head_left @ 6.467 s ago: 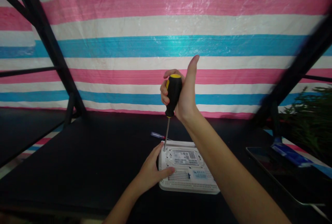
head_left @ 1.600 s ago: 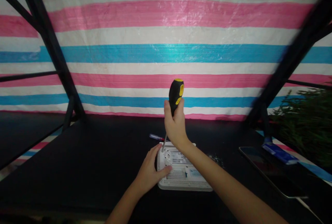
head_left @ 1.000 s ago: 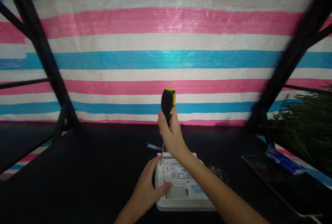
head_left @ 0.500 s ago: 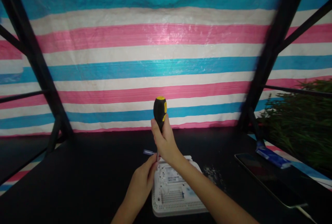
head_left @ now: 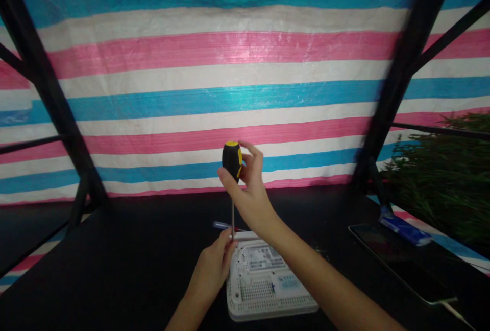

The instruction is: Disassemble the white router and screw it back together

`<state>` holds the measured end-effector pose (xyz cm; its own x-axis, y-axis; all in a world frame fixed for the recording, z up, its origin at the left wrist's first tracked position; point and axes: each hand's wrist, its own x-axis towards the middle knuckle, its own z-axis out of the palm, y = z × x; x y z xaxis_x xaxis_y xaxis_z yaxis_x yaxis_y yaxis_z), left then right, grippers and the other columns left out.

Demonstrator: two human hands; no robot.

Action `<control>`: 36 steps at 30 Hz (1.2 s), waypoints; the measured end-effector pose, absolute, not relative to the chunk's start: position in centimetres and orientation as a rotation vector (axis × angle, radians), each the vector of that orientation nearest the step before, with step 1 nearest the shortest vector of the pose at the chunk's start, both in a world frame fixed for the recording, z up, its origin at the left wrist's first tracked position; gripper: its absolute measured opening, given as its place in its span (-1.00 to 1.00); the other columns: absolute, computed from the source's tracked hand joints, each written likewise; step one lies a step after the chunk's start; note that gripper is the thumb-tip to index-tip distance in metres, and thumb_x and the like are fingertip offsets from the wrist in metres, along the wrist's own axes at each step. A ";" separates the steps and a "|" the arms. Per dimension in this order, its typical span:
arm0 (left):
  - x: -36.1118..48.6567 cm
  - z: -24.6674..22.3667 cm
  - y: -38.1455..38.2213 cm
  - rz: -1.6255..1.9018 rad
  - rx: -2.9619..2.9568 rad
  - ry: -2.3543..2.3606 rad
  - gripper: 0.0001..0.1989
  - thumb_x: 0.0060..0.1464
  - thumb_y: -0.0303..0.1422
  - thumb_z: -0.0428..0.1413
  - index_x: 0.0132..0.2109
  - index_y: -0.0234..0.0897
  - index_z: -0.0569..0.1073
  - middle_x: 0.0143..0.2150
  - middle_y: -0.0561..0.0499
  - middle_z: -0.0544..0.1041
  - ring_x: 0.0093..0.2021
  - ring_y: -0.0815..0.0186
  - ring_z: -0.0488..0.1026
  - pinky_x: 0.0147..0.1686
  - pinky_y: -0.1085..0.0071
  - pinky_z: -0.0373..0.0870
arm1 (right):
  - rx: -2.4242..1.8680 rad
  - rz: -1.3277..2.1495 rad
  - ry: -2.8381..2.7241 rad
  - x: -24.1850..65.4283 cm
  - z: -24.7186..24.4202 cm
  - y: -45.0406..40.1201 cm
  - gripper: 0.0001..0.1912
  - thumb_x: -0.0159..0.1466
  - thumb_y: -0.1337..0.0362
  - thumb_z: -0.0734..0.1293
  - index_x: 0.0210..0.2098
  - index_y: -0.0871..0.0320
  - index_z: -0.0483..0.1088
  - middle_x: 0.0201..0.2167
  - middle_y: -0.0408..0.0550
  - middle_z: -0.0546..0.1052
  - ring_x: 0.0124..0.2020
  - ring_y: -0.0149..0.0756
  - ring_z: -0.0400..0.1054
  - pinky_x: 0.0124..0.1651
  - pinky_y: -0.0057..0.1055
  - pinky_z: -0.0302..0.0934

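Note:
A screwdriver (head_left: 231,160) with a black and yellow handle stands upright, its metal shaft pointing down at the far left corner of a white plastic device casing (head_left: 252,308). My right hand (head_left: 254,201) holds the handle between thumb and fingers, the index finger raised along its top. At the shaft's lower end, my left hand (head_left: 212,264) pinches with thumb and forefinger beside the casing's corner. The screwdriver's tip is hidden by these fingers. Vent holes and printed labels show on the casing, which lies flat on the black table (head_left: 126,269).
Behind the casing lies a second, thinner tool with a clear blue handle (head_left: 221,225). At right are a dark tablet (head_left: 401,264) with a white cable and a blue packet (head_left: 406,227). Black frame posts (head_left: 394,75) and a striped sheet (head_left: 229,75) stand behind.
My right hand has loosened and turned around the handle, its fingers now lifted and spread further. More of the shaft and casing shows. My left hand stays at the corner.

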<state>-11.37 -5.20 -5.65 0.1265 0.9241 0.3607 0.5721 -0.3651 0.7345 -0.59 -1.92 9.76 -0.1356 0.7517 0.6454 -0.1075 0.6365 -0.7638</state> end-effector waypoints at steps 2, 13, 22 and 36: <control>-11.4 -5.8 -5.1 1.112 1.994 1.458 -0.73 0.21 -0.35 -0.07 0.03 -0.09 0.34 -0.14 0.00 0.60 -0.16 0.21 0.57 -0.20 0.39 0.43 | -0.546 0.803 -1.455 -0.9 11.9 -1.9 -0.44 0.15 -0.05 0.33 0.04 0.03 0.14 -0.21 -0.11 0.33 -0.34 -0.46 0.25 -0.29 -0.48 0.18; -11.7 -4.5 -5.3 1.039 2.003 1.439 -0.78 0.22 -0.32 -0.05 -0.02 -0.08 0.37 -0.19 0.07 0.60 -0.18 0.24 0.56 -0.21 0.42 0.42 | -0.415 1.086 -1.332 -2.7 13.1 0.0 -0.66 0.18 0.00 0.26 -0.39 0.15 0.15 -0.63 -0.28 0.28 -0.70 -0.58 0.15 -0.65 -0.59 -0.01; -10.8 -4.6 -4.9 1.175 1.963 1.414 -0.64 0.25 -0.29 -0.10 0.17 -0.14 0.23 0.13 -0.04 0.47 0.10 0.22 0.43 0.07 0.28 0.36 | -0.391 1.246 -1.373 -1.8 13.4 0.3 -0.57 0.10 -0.07 0.27 -0.39 0.13 0.05 -0.67 -0.29 0.31 -0.78 -0.54 0.14 -0.70 -0.58 0.01; -10.7 -1.5 -4.8 1.132 2.041 1.553 -0.91 0.20 -0.27 -0.07 -0.28 -0.14 0.21 -0.41 0.08 0.50 -0.38 0.24 0.54 -0.41 0.44 0.33 | -0.408 1.291 -1.452 -0.6 13.3 0.2 -0.52 0.08 -0.12 0.26 -0.27 0.19 0.29 -0.48 -0.13 0.37 -0.51 -0.44 0.31 -0.46 -0.47 0.19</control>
